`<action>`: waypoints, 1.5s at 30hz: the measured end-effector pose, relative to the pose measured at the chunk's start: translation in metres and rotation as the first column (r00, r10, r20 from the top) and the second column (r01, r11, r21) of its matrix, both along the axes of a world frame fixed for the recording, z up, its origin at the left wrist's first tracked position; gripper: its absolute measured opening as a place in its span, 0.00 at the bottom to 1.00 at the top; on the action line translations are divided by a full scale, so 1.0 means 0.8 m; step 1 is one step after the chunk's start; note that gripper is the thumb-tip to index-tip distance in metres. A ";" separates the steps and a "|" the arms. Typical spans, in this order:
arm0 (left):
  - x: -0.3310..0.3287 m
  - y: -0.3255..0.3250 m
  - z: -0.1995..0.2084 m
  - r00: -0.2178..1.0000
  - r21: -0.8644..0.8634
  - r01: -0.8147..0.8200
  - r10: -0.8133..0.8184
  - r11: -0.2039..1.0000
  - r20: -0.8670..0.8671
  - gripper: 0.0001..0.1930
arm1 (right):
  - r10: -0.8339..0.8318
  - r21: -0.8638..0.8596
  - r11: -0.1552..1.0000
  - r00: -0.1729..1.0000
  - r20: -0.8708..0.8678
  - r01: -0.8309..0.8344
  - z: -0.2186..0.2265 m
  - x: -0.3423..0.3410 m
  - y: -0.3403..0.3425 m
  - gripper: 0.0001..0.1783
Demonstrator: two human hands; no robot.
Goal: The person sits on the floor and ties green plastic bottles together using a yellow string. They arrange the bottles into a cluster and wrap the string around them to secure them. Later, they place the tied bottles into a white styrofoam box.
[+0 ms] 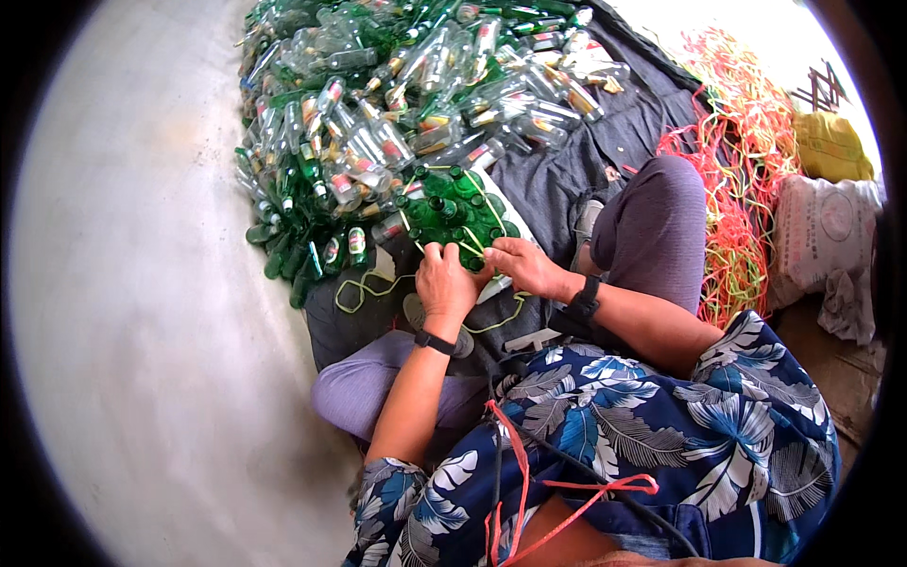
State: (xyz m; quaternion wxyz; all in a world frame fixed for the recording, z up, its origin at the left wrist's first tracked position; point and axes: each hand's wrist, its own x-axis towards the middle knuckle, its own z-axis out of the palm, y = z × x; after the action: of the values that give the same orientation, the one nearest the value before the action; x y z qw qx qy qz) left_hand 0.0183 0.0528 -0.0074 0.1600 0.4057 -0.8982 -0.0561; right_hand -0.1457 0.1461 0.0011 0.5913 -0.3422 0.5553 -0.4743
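**Both hands working yellow cord at a cluster of green bottles**

The person is sitting on a grey cloth (567,180), and both hands are meeting just above the frame's centre. The left hand (444,282) is curling its fingers closed around yellow cord (472,241) at the near edge of a bundle (452,210) of upright green bottles. The right hand (525,266) is lying just beside it, fingers bent and pinching the same cord; how tight that grip is cannot be told.

The bundle is sitting directly above the hands in the frame, touching the fingertips, its bottle mouths facing the camera. Strands of cord are crossing its top and running down to the hands. A loose length of cord (364,288) is trailing to the left of the left hand. Both hands are about equally near the bundle, the left perhaps closer to its middle.

A big heap of loose bottles (397,104) is filling the upper centre. A tangle of red and yellow cords (737,142) is lying at upper right, beside sacks (822,227).
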 end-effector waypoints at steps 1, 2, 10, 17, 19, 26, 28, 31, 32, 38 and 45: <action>0.001 -0.002 -0.001 1.000 0.000 -0.005 0.005 1.000 0.013 0.28 | 0.008 0.009 1.000 1.000 0.006 -0.008 -0.001 0.001 0.001 0.20; 0.004 -0.004 0.000 0.999 0.008 0.004 -0.004 1.000 0.034 0.28 | 0.014 0.018 1.000 1.000 0.012 -0.014 -0.001 0.002 0.002 0.20; 0.018 -0.028 0.015 0.997 0.139 0.031 -0.041 0.990 0.070 0.33 | 0.102 0.067 0.992 0.995 0.020 -0.103 0.019 0.009 0.008 0.20; 0.036 -0.042 0.017 0.992 0.107 0.105 -0.111 0.989 0.059 0.33 | 0.146 0.070 0.986 0.988 0.040 -0.149 0.016 0.023 0.007 0.21; 0.037 -0.033 0.014 0.994 0.081 0.106 -0.106 0.991 -0.007 0.27 | 0.144 0.092 0.984 0.985 0.094 -0.152 0.010 0.025 0.005 0.20; 0.040 -0.024 0.015 0.996 0.137 0.062 -0.070 0.989 0.055 0.24 | 0.142 0.131 0.979 0.986 0.089 -0.153 0.011 0.018 0.009 0.22; 0.040 -0.027 0.016 0.996 0.145 0.067 -0.076 0.987 0.055 0.24 | 0.129 0.110 0.983 0.980 0.151 -0.146 0.006 0.012 0.008 0.21; 0.044 -0.029 0.013 0.997 0.148 0.060 -0.067 0.987 0.042 0.24 | 0.143 0.111 0.981 0.980 0.136 -0.158 0.012 0.014 0.005 0.21; 0.046 -0.027 0.013 0.995 0.140 0.052 -0.063 0.989 0.073 0.25 | 0.140 0.131 0.979 0.983 0.118 -0.155 0.013 0.018 0.006 0.21; 0.041 -0.024 0.019 0.991 0.119 0.015 -0.030 0.993 0.128 0.27 | 0.123 0.114 0.984 0.984 0.131 -0.138 0.043 0.008 0.000 0.21; 0.036 -0.008 0.059 0.991 0.068 -0.024 0.015 0.997 0.130 0.24 | 0.104 0.119 0.985 0.983 0.150 -0.122 0.041 0.002 0.004 0.19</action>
State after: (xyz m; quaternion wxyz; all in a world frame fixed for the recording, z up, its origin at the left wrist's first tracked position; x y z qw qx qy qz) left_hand 0.0472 0.0463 0.0402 0.0877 0.4225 -0.9002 -0.0592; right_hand -0.1438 0.1489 0.0340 0.6762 -0.2998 0.5204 -0.4266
